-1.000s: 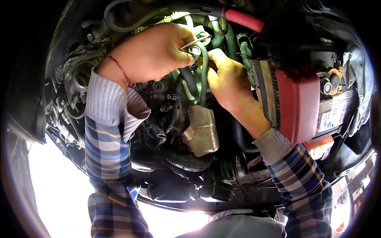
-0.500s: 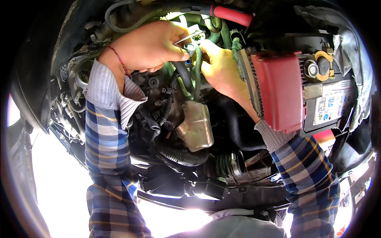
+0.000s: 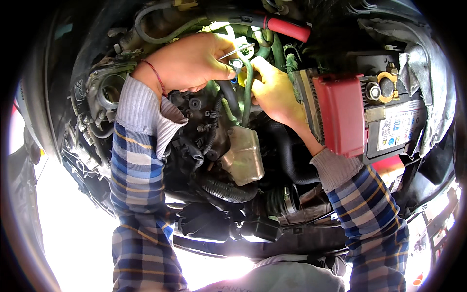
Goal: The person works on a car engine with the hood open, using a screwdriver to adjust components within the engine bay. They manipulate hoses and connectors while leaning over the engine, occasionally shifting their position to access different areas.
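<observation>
Over a car engine, my left hand [image 3: 192, 65] is closed around a thin metal tool [image 3: 242, 49], its thumb beside a small pale connector [image 3: 236, 63]. A green hose [image 3: 247, 95] runs down past that connector to a dull metal shield [image 3: 243, 155]. On the other side of this hose, my right hand [image 3: 275, 95] has its fingers curled at a small yellow and blue part [image 3: 240, 80]; whether they grip it is hidden. A black hose [image 3: 227, 97] lies just below both hands.
A work light with a red handle [image 3: 287, 27] lies above my hands. The battery [image 3: 386, 151], with a red terminal cover [image 3: 338, 117], is at the right. A throttle housing [image 3: 108, 92] sits left, black corrugated ducting [image 3: 226, 192] low in the middle, grey cloth [image 3: 428, 97] far right.
The view has shifted a little. My hands stay at the same connector, the thin tool still in my left; my right wrist now sits closer beside the battery's red cover.
</observation>
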### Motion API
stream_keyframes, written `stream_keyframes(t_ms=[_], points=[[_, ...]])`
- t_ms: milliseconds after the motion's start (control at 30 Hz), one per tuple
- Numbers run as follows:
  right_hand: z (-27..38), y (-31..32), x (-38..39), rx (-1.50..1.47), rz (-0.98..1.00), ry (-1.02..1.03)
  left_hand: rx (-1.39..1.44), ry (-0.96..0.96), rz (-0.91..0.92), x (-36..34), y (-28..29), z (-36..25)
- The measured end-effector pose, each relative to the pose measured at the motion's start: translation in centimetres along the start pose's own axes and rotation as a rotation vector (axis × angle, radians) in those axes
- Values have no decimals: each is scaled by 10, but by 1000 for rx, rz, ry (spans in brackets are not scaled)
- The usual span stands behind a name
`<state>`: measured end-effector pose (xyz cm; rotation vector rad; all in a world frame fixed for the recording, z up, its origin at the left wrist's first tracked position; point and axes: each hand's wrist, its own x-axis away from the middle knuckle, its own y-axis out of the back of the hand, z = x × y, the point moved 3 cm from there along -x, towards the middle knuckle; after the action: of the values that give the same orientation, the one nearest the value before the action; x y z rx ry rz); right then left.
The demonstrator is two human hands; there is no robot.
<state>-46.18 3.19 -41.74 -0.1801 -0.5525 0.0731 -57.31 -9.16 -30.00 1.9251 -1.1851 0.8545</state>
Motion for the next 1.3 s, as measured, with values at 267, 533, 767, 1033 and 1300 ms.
stream_keyframes(t_ms=[267, 533, 767, 1033, 1300], points=[[14, 3, -3, 257, -29, 127, -22, -14, -8, 1, 0, 3], [-1, 4, 9, 525, -196, 364, -51, -6, -4, 0, 0, 0], [3, 6, 14, 464, -175, 279, -3, -12, 14, -1, 3, 2], [1, 4, 15, 471, -174, 269, -36, -15, -2, 0, 1, 0], [6, 2, 15, 306, -100, 176, -81, -11, 12, -2, 2, 0]])
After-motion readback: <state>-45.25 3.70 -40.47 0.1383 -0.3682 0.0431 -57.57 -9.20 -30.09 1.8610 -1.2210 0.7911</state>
